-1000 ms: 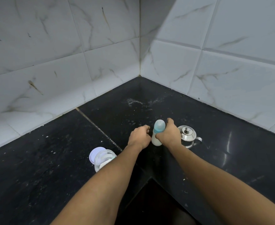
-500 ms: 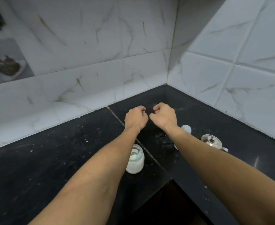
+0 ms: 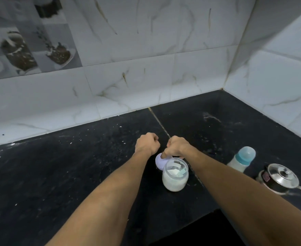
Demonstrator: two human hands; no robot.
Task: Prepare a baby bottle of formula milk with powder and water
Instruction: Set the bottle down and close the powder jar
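Observation:
An open glass jar (image 3: pixel 175 175) of white powder, with a scoop inside, stands on the black counter (image 3: pixel 75 174). Its pale purple lid (image 3: pixel 159 163) lies flat just behind it. My right hand (image 3: pixel 177 146) reaches over the jar, thumb and fingers pinching the lid's far edge. My left hand (image 3: pixel 147 143) hovers beside it, fingers curled shut, holding nothing. The capped baby bottle (image 3: pixel 242 159), filled with white milk under a blue dome cap, stands at the right, apart from both hands.
A small steel kettle (image 3: pixel 280 179) with a lid and handle sits right of the bottle. White tiled walls (image 3: pixel 163 77) meet in a corner at the back right. The counter's inner edge drops to a dark gap at bottom centre.
My right hand has let go of the bottle and both hands have moved left to the jar. The right hand now pinches the lid. The view has swung left.

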